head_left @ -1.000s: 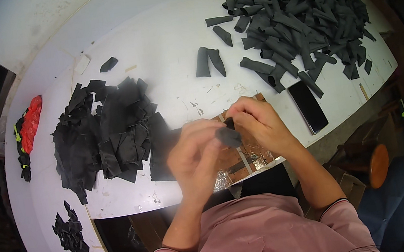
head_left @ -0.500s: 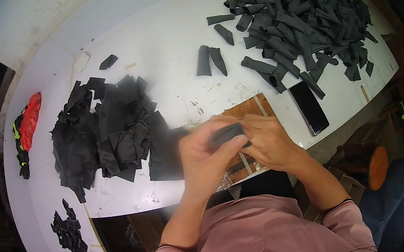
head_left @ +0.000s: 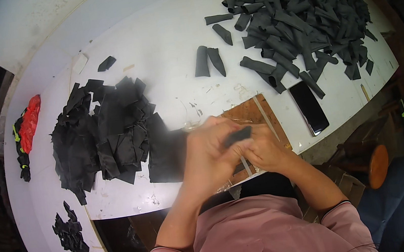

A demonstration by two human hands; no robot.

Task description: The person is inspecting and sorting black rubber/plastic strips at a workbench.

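A small dark grey fabric piece [head_left: 238, 136] is pinched between my two hands over the near edge of the white table. My left hand [head_left: 209, 158] grips it from the left with thumb and fingers, slightly smeared by motion. Against it, my right hand [head_left: 270, 151] closes on the piece's right side, its fingertips partly hidden. Under the hands lies a brown board [head_left: 248, 112] with pale strips across it. Just left of my left hand spreads a heap of flat black fabric pieces [head_left: 119, 137].
Many dark fabric tubes [head_left: 296, 27] are piled at the far right, a few lying loose beside them. A phone [head_left: 309, 108] rests right of the board. At left are small black scraps [head_left: 70, 232] and a red plastic bundle [head_left: 31, 123]. A stool [head_left: 378, 166] stands at lower right.
Both hands stay together over the board. The fabric piece has shifted slightly right and down, and less of it shows between the fingers. The piles have not changed.
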